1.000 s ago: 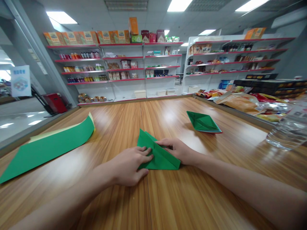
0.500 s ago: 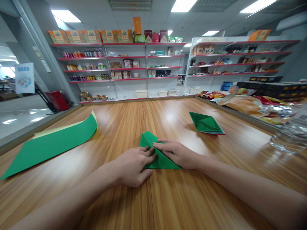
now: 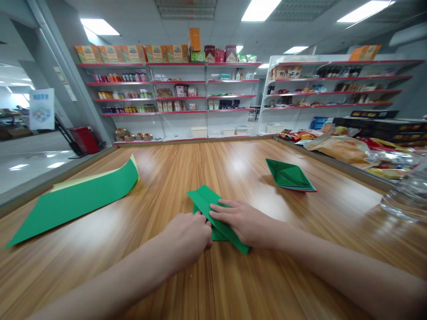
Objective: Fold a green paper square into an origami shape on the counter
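Hands [image 3: 245, 222] on folded paper [image 3: 203, 196], long axis far-left to near-right

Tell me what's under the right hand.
Under the right hand lies folded green paper, its far end and near corner showing. What the hand covers, including any creases there, cannot be seen.

This looks like a shop or a store's sales floor. Beyond the far edge of the wooden table [image 3: 167, 171], white shelving [image 3: 182, 119] with red-fronted shelves carries rows of small bottles [image 3: 125, 78] and packets [image 3: 171, 106], with orange boxes [image 3: 111, 54] lined up along its top. A second shelving unit [image 3: 293, 116], also stocked, stands past the far right corner. Just outside the right edge lie bagged goods [image 3: 340, 149] and stacked black boxes [image 3: 376, 126]. Beyond the left edge are a printed sign [image 3: 42, 109] and a shiny floor [image 3: 25, 175]; bright light panels [image 3: 260, 10] sit in the ceiling [image 3: 227, 29].
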`<action>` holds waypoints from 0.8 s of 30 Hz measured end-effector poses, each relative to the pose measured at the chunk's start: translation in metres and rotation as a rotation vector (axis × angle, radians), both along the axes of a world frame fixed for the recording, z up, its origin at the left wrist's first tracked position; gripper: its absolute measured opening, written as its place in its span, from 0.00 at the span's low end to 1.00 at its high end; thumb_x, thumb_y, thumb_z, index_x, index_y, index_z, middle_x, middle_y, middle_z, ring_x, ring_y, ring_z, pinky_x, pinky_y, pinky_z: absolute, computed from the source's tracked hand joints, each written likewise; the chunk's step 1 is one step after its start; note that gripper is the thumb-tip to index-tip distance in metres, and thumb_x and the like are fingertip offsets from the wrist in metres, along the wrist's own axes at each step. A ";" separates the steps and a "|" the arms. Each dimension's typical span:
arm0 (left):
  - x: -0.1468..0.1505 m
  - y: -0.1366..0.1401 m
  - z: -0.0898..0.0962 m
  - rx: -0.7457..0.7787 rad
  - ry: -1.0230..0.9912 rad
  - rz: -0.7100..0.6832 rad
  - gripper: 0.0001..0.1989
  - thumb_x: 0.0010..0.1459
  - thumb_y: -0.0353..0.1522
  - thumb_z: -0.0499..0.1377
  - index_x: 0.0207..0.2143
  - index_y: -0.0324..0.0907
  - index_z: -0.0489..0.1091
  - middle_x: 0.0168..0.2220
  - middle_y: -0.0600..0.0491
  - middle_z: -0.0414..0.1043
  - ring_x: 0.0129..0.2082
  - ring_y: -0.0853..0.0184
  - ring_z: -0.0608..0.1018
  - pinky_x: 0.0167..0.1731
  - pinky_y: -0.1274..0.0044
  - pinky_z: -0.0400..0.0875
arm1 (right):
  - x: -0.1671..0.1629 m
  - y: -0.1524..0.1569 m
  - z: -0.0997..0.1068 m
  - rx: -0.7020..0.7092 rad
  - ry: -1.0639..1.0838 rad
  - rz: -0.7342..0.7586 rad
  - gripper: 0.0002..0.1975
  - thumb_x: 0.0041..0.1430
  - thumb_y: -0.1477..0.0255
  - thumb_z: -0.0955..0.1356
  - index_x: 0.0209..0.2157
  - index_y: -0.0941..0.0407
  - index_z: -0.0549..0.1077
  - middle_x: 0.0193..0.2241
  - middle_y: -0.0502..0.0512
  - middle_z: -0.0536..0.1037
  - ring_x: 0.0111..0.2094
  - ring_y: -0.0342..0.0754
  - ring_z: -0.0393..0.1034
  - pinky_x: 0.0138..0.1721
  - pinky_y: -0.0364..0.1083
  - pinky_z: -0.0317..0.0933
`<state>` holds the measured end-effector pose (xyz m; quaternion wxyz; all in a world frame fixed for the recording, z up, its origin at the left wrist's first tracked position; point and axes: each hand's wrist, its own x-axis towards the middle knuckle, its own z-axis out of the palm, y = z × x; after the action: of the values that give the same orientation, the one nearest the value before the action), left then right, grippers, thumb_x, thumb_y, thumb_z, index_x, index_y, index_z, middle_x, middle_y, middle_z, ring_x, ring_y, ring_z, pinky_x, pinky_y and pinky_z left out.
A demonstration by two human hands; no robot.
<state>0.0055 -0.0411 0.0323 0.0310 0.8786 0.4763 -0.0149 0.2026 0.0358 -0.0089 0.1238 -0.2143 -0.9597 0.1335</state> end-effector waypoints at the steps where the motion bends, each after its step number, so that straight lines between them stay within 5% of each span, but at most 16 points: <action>1: 0.002 -0.001 0.002 0.005 0.048 0.045 0.11 0.57 0.27 0.51 0.32 0.40 0.74 0.32 0.43 0.77 0.32 0.54 0.79 0.31 0.66 0.73 | -0.001 -0.001 -0.001 0.017 -0.014 -0.001 0.27 0.57 0.76 0.63 0.59 0.53 0.63 0.60 0.56 0.61 0.61 0.57 0.52 0.59 0.58 0.48; 3: 0.003 0.000 0.002 0.072 0.092 0.117 0.14 0.59 0.29 0.49 0.29 0.38 0.74 0.29 0.41 0.76 0.31 0.52 0.79 0.31 0.64 0.73 | -0.004 -0.004 -0.002 0.055 -0.031 -0.004 0.28 0.55 0.77 0.63 0.59 0.55 0.62 0.60 0.58 0.60 0.62 0.57 0.51 0.59 0.58 0.48; 5: 0.000 0.008 -0.003 0.187 0.044 0.078 0.17 0.62 0.32 0.47 0.41 0.35 0.73 0.42 0.37 0.75 0.42 0.51 0.77 0.41 0.62 0.71 | -0.006 -0.007 -0.003 0.094 -0.038 0.009 0.29 0.55 0.77 0.63 0.59 0.56 0.61 0.61 0.58 0.58 0.62 0.56 0.49 0.60 0.57 0.46; 7: -0.008 0.020 -0.013 0.188 0.018 -0.016 0.23 0.64 0.35 0.43 0.56 0.32 0.62 0.58 0.37 0.62 0.58 0.53 0.65 0.55 0.61 0.59 | -0.008 -0.009 -0.005 0.119 -0.060 0.018 0.30 0.53 0.77 0.63 0.60 0.59 0.60 0.62 0.60 0.56 0.63 0.55 0.48 0.61 0.56 0.45; 9: -0.015 0.031 -0.025 0.085 -0.006 0.006 0.26 0.66 0.37 0.39 0.60 0.30 0.55 0.63 0.37 0.52 0.63 0.57 0.56 0.59 0.63 0.52 | -0.008 -0.009 -0.007 0.126 -0.094 0.008 0.32 0.51 0.78 0.63 0.60 0.63 0.59 0.62 0.64 0.55 0.63 0.56 0.47 0.62 0.55 0.45; 14: -0.019 0.039 -0.035 0.004 -0.056 0.062 0.28 0.66 0.38 0.37 0.62 0.32 0.52 0.64 0.42 0.46 0.64 0.61 0.51 0.61 0.66 0.47 | -0.004 -0.007 -0.008 0.107 -0.141 -0.004 0.35 0.49 0.78 0.64 0.61 0.65 0.57 0.61 0.67 0.55 0.62 0.56 0.49 0.62 0.54 0.45; 24: -0.010 0.034 -0.044 0.081 -0.099 0.168 0.32 0.64 0.42 0.40 0.62 0.26 0.49 0.64 0.37 0.45 0.65 0.56 0.49 0.62 0.65 0.47 | 0.018 -0.032 0.008 -0.006 -0.089 -0.015 0.34 0.48 0.82 0.63 0.59 0.61 0.61 0.60 0.64 0.59 0.61 0.55 0.54 0.62 0.54 0.46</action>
<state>-0.0049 -0.0071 -0.0115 0.0203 0.8357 0.5465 0.0506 0.2205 0.0036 -0.0013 0.0815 -0.2277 -0.9621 0.1260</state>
